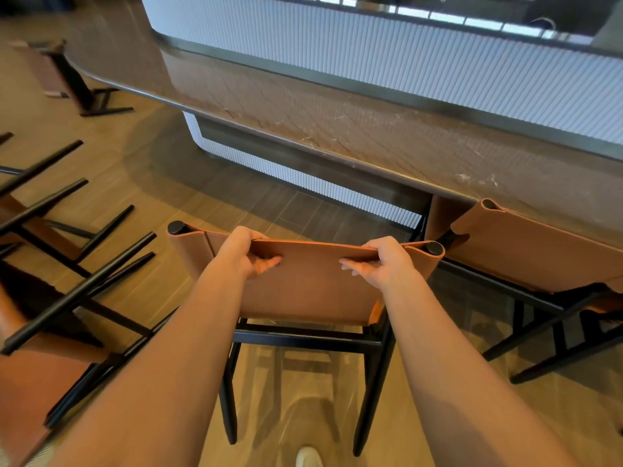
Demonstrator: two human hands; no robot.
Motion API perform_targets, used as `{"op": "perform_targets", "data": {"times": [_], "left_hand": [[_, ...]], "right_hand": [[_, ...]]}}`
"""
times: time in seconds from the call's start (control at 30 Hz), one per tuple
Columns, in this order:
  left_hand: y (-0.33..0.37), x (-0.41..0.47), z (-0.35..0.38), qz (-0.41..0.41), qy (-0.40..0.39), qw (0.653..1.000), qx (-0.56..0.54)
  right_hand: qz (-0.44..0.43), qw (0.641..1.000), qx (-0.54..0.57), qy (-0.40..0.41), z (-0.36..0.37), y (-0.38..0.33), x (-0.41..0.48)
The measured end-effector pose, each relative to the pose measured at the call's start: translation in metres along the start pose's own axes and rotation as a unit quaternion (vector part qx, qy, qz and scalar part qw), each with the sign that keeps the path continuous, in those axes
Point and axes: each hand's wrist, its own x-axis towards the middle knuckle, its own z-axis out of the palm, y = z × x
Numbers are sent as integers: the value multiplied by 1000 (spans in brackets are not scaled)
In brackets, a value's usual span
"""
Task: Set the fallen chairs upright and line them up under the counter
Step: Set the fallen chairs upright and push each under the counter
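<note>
An upright chair [310, 288] with a tan leather back and black frame stands straight ahead of me, a short way back from the brown counter [354, 129]. My left hand [246, 254] grips the top edge of its backrest near the left post. My right hand [384, 261] grips the same edge near the right post. A second upright chair [539, 251] stands to the right, its back against the counter edge. Fallen chairs [67, 264] lie at the left with their black legs pointing up and to the right.
Another fallen chair [64, 79] lies at the far left by the counter's rounded end. The counter's base has white ribbed panelling [303, 176]. The floor is wood planks. My white shoe [308, 458] shows at the bottom.
</note>
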Motion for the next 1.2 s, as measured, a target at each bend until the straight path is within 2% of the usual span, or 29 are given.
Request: {"op": "perform_targets", "data": {"times": [0.57,0.8,1.2], "left_hand": [[55,39,35,-11,-23,998,57],[77,48,53,-17,-21,996,86],[115,78,82,-35,-41,996,75]], "right_hand": [[7,1000,-15,7,48,-48,20],[3,997,-77,16,65,-68,35],[-5,994,-56,90,97,-100,78]]}}
